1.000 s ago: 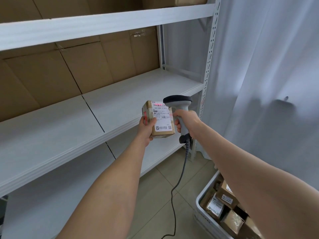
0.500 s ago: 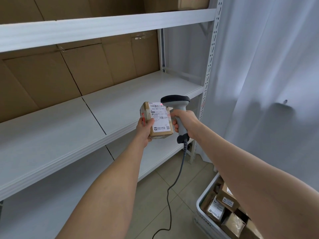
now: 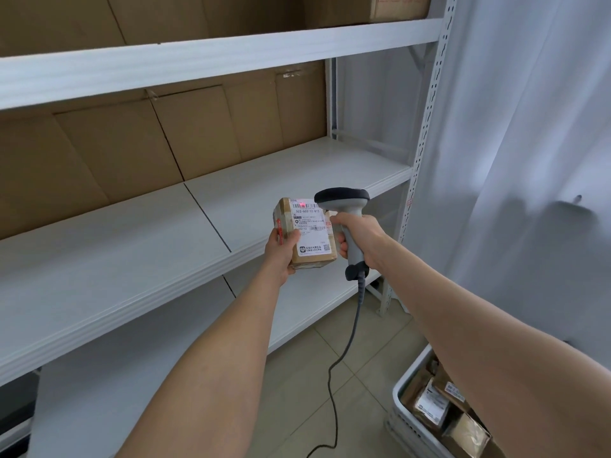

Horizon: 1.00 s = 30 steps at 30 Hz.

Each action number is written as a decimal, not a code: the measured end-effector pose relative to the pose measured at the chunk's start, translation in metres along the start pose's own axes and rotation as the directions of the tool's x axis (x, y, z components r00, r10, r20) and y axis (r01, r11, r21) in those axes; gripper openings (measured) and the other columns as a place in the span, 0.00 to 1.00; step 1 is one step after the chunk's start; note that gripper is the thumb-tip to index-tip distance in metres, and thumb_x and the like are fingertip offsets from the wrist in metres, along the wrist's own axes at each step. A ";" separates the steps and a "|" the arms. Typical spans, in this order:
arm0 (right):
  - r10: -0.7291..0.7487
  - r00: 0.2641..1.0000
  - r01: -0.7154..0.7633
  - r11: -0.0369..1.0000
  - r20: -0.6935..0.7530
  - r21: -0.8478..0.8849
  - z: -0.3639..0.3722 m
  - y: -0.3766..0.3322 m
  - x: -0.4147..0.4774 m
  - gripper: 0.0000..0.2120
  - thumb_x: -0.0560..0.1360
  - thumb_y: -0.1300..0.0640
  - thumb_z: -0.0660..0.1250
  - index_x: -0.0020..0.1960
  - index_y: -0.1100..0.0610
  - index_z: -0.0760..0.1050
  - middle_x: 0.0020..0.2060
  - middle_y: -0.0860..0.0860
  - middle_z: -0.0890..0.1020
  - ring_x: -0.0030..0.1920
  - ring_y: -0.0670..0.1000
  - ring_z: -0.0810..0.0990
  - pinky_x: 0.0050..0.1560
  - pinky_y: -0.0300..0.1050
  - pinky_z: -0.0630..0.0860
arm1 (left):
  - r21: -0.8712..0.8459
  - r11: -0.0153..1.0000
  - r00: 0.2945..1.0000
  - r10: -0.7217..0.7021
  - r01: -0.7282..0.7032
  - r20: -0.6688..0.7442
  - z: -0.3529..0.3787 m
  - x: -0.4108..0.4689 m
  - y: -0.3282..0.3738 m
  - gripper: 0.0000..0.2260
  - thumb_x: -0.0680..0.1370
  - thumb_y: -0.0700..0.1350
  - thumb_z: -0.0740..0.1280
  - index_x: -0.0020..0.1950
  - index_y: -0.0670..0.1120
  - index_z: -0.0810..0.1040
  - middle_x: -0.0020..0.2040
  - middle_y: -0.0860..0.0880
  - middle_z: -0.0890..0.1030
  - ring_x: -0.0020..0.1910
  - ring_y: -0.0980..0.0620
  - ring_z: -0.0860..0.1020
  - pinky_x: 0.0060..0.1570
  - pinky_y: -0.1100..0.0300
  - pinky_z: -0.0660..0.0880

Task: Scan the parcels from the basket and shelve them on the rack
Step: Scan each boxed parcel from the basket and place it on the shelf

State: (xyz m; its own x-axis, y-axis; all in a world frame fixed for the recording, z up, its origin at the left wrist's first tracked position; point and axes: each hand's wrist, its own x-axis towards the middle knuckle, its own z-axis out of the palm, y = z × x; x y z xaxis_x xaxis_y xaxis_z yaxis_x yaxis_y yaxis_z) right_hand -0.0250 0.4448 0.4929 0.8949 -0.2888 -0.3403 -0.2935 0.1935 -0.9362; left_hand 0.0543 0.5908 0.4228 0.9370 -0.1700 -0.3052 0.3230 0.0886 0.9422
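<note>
Red light (image 3: pixel 301 203) now hits the barcode (image 3: pixel 310 205) of the parcel (image 3: pixel 310 242) gripped in the left hand (image 3: pixel 281 256); right hand (image 3: pixel 358 238) clutches the scanner (image 3: pixel 342 197), shelving likely next

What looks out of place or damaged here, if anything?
Nothing serious. The left hand holds the parcel, the right hand the scanner, aimed at its label. Only the cardboard backing behind the rack shows a scuffed, peeling patch near its top right.
</note>
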 end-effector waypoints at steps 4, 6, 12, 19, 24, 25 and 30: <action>-0.010 0.999 0.010 1.000 0.041 -0.001 0.011 0.004 -0.014 0.08 0.75 0.59 0.67 0.41 0.61 0.71 0.24 0.53 0.72 0.21 0.49 0.67 0.25 0.37 0.69 | -0.027 0.999 0.999 0.019 -0.021 -0.039 -0.013 -0.021 -0.001 0.16 0.79 0.46 0.65 0.66 0.52 0.69 0.58 0.49 0.80 0.48 0.48 0.80 0.53 0.43 0.76; -0.003 0.997 0.003 1.000 0.075 -0.005 0.017 0.006 -0.023 0.08 0.75 0.59 0.67 0.41 0.61 0.71 0.24 0.53 0.72 0.22 0.49 0.67 0.25 0.38 0.69 | -0.049 0.998 0.998 0.025 -0.028 -0.061 -0.022 -0.036 -0.001 0.15 0.79 0.46 0.65 0.66 0.52 0.69 0.57 0.49 0.80 0.47 0.49 0.80 0.45 0.48 0.78; -0.019 0.987 0.022 1.000 0.161 -0.017 0.047 0.018 -0.054 0.07 0.75 0.58 0.69 0.45 0.62 0.73 0.27 0.55 0.75 0.22 0.49 0.69 0.26 0.40 0.71 | -0.068 0.997 0.986 0.028 -0.040 -0.164 -0.056 -0.087 0.001 0.11 0.80 0.47 0.65 0.61 0.54 0.69 0.53 0.51 0.81 0.45 0.50 0.81 0.40 0.52 0.78; -0.101 0.977 0.109 0.993 0.185 -0.037 0.116 0.026 -0.077 0.07 0.74 0.60 0.71 0.44 0.58 0.72 0.33 0.53 0.77 0.31 0.49 0.75 0.31 0.42 0.75 | -0.059 0.992 0.931 0.079 -0.107 -0.357 -0.125 -0.135 0.026 0.18 0.80 0.51 0.62 0.68 0.46 0.69 0.59 0.45 0.81 0.49 0.46 0.81 0.43 0.53 0.79; -0.117 0.955 0.153 0.981 0.272 -0.116 0.191 0.032 -0.080 0.10 0.74 0.57 0.70 0.52 0.58 0.72 0.45 0.56 0.76 0.42 0.53 0.76 0.45 0.51 0.80 | -0.041 0.994 0.862 0.070 -0.105 -0.502 -0.202 -0.160 0.054 0.18 0.79 0.54 0.62 0.65 0.46 0.71 0.49 0.48 0.82 0.40 0.51 0.80 0.30 0.60 0.76; -0.113 0.950 0.156 0.979 0.290 -0.132 0.210 0.034 -0.081 0.14 0.74 0.56 0.70 0.56 0.59 0.72 0.46 0.56 0.76 0.44 0.55 0.76 0.50 0.55 0.80 | -0.030 0.996 0.849 0.061 -0.090 -0.525 -0.220 -0.163 0.059 0.18 0.79 0.55 0.63 0.63 0.46 0.71 0.46 0.48 0.82 0.38 0.51 0.80 0.28 0.61 0.75; -0.093 0.913 0.142 0.985 0.396 -0.096 0.319 0.044 -0.087 0.15 0.72 0.56 0.72 0.54 0.59 0.72 0.43 0.54 0.76 0.42 0.55 0.76 0.41 0.49 0.76 | -0.026 1.000 0.776 -0.010 -0.009 -0.631 -0.319 -0.170 0.081 0.21 0.76 0.61 0.64 0.58 0.45 0.75 0.49 0.45 0.82 0.43 0.47 0.80 0.43 0.54 0.78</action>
State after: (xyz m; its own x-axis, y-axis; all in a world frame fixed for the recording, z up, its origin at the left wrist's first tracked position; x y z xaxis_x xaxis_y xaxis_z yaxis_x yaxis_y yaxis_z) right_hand -0.0088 0.7775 0.5099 0.9779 0.0898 -0.1886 -0.1944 0.0600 -0.9791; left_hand -0.0361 0.9403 0.5073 0.8079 0.4863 -0.3329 0.3181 0.1157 0.9410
